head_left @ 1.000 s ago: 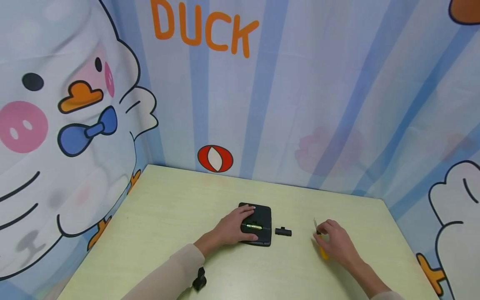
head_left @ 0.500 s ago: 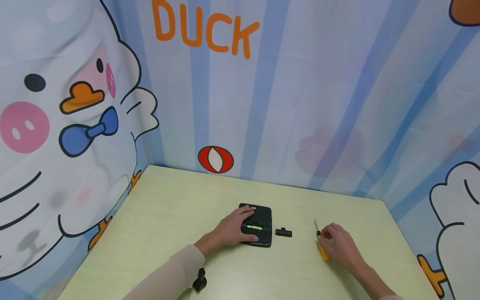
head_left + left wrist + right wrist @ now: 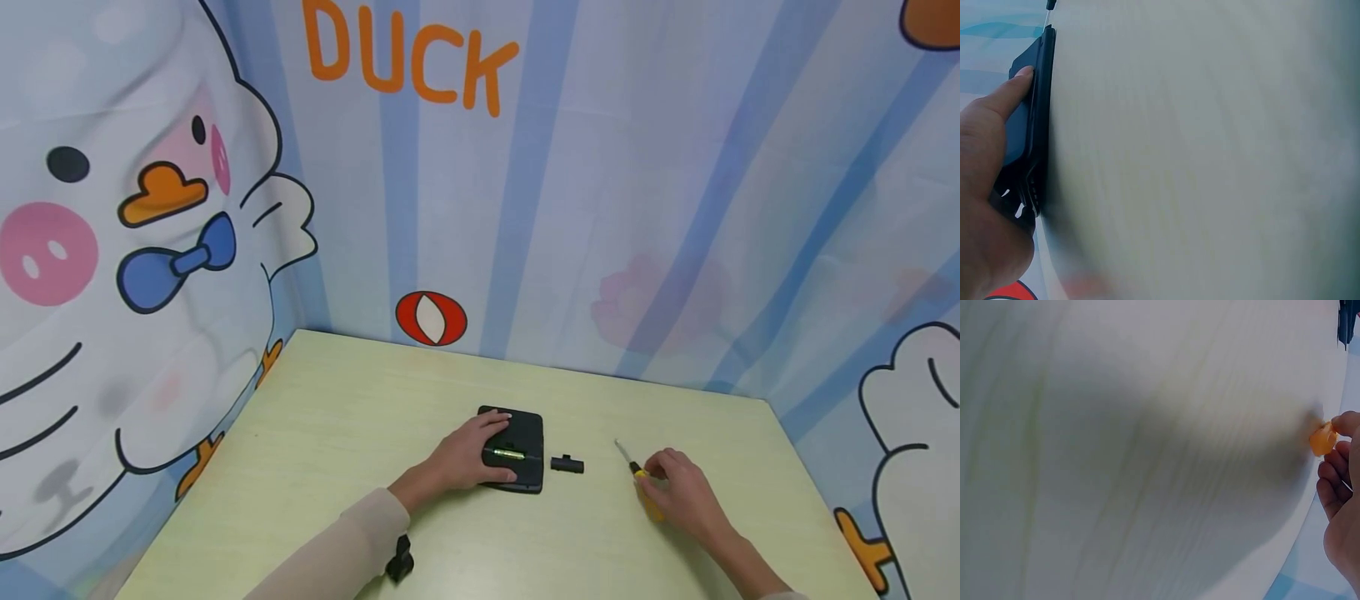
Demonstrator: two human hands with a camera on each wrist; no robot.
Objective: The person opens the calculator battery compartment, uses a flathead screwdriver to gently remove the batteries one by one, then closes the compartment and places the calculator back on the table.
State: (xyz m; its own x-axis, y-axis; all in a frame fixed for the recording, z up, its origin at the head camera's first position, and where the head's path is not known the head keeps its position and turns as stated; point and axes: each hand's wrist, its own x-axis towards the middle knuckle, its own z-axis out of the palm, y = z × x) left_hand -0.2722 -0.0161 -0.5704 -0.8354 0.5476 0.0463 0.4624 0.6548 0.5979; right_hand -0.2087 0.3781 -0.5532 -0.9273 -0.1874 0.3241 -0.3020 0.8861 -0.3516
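Observation:
My left hand point(image 3: 463, 454) rests on a flat black device point(image 3: 528, 429), its thumb and fingers spread straight across the face. A slim green-gold battery point(image 3: 509, 454) sits in a slot between them. In the left wrist view the thumb lies along the device point(image 3: 1019, 128); the other fingers are hidden. A small black battery cover point(image 3: 567, 464) with a tab lies just right of the device. Further right, my right hand point(image 3: 684, 493) pinches the yellow handle of a screwdriver point(image 3: 650, 503) between thumb and fingers. Its thin metal shaft points away and leftward. The orange-yellow handle point(image 3: 1322, 440) shows in the right wrist view.
The pale table point(image 3: 360, 400) ends at a printed duck curtain point(image 3: 637, 167) behind and on both sides. A small black fitting point(image 3: 400, 560) sits under the left sleeve point(image 3: 337, 542).
The right hand has drawn back slightly and turned the screwdriver, so its tip has swung left. The left hand, device, battery and cover stay where they were.

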